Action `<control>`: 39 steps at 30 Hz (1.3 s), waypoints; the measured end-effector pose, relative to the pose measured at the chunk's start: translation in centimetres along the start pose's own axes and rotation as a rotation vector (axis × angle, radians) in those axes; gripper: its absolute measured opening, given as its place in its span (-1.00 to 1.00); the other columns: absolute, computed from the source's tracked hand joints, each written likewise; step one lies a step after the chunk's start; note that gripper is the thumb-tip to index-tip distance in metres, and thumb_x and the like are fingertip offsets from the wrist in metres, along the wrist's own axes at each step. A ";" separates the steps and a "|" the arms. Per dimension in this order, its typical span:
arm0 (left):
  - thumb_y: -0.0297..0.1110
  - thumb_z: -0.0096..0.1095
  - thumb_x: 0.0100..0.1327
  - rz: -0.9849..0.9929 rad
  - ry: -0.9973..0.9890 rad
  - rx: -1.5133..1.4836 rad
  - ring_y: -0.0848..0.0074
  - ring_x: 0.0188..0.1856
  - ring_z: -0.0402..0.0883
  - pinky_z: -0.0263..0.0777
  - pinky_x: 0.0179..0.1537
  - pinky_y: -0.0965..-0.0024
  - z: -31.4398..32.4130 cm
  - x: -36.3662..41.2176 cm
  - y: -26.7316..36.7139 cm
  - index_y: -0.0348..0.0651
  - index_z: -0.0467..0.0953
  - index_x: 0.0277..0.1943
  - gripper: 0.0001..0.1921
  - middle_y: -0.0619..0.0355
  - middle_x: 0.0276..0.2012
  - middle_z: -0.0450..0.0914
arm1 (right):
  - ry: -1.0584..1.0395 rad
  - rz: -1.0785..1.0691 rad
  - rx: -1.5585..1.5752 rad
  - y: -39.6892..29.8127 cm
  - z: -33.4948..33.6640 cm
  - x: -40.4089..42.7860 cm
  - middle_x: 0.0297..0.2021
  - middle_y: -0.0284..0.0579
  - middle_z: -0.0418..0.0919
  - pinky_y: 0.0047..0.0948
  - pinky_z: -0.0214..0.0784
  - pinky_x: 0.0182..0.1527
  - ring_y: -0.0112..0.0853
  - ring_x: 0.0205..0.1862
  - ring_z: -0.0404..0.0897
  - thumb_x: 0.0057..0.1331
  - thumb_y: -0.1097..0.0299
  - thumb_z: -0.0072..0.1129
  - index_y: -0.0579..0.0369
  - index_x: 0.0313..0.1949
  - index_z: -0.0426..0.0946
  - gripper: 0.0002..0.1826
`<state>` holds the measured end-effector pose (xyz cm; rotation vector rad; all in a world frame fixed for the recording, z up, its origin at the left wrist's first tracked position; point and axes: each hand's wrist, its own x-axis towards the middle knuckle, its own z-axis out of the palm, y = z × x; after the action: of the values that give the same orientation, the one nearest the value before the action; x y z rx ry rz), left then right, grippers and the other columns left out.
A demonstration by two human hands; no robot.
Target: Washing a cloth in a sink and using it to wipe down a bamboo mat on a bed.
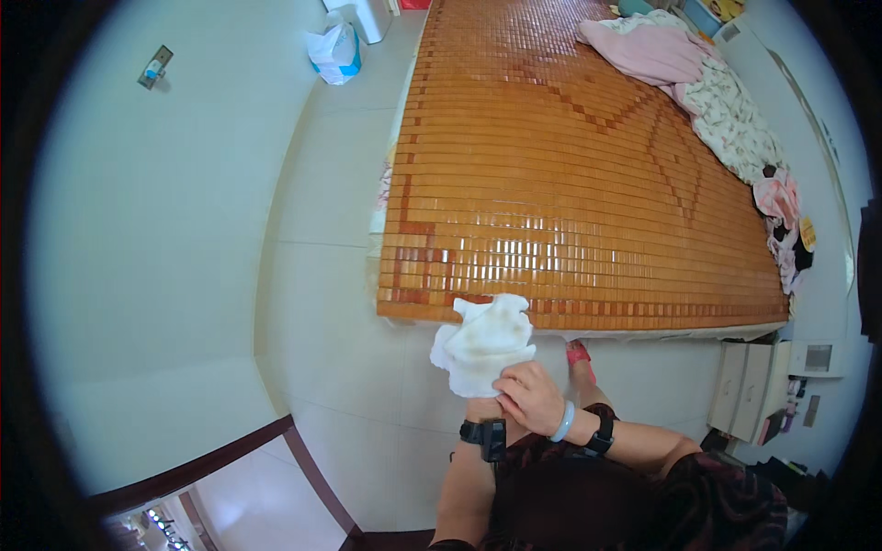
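Observation:
A white cloth (486, 344) with faint yellowish stains covers my left hand, so its fingers are hidden; only the wrist (484, 410) shows below the hem. My right hand (536, 396) reaches across from the right, its fingertips pinching the cloth's lower edge beside that wrist. Just beyond both hands, the cloth overlaps in view the near edge of a bed covered with a glossy bamboo tile mat (551, 186). A black strap device (490, 439) sits on my left forearm. On my right arm are a pale bangle (563, 421) and a black band (601, 430).
A pink and floral quilt (730, 113) and some clothes (778, 206) lie along the bed's right side. A plastic bag (335, 52) stands on the floor by the left wall. At the right is a drawer cabinet (747, 389). A dark door threshold (320, 475) crosses the lower left.

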<state>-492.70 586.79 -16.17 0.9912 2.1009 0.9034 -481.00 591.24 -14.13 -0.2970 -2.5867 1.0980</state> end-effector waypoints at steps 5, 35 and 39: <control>-0.31 0.13 0.17 0.023 -0.040 0.151 0.28 0.25 0.24 0.12 0.24 0.23 -4.1 -2.6 0.0 -0.21 0.22 0.25 -0.43 -0.01 0.22 0.27 | -0.070 -0.084 0.081 -3.5 2.2 0.0 -0.26 -0.12 0.46 -0.25 0.36 -0.17 -0.17 -0.21 0.50 0.11 0.48 0.18 0.10 -0.27 0.48 -0.83; -0.37 0.16 0.19 0.157 -0.192 0.709 0.34 0.02 0.43 0.32 0.00 0.31 -2.1 3.6 7.6 -0.22 0.38 0.08 -0.61 0.08 0.02 0.46 | 0.187 1.048 1.705 10.6 0.8 -3.2 0.15 -0.21 0.39 -0.25 0.16 0.24 -0.39 0.20 0.34 0.38 0.25 0.03 0.10 0.26 0.24 -0.50; -0.35 0.14 0.22 0.183 -0.232 0.549 0.39 -0.05 0.45 0.33 -0.07 0.34 2.0 6.2 8.1 -0.22 0.41 0.04 -0.67 0.12 -0.02 0.49 | 0.174 0.815 1.887 14.2 -1.3 -4.3 0.20 -0.22 0.37 -0.17 0.17 0.26 -0.35 0.22 0.35 0.39 0.24 0.02 0.06 0.30 0.18 -0.47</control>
<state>-491.27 596.38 -12.45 1.5049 2.1184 0.2624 -475.60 600.47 -24.49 -0.7814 -0.3454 2.8197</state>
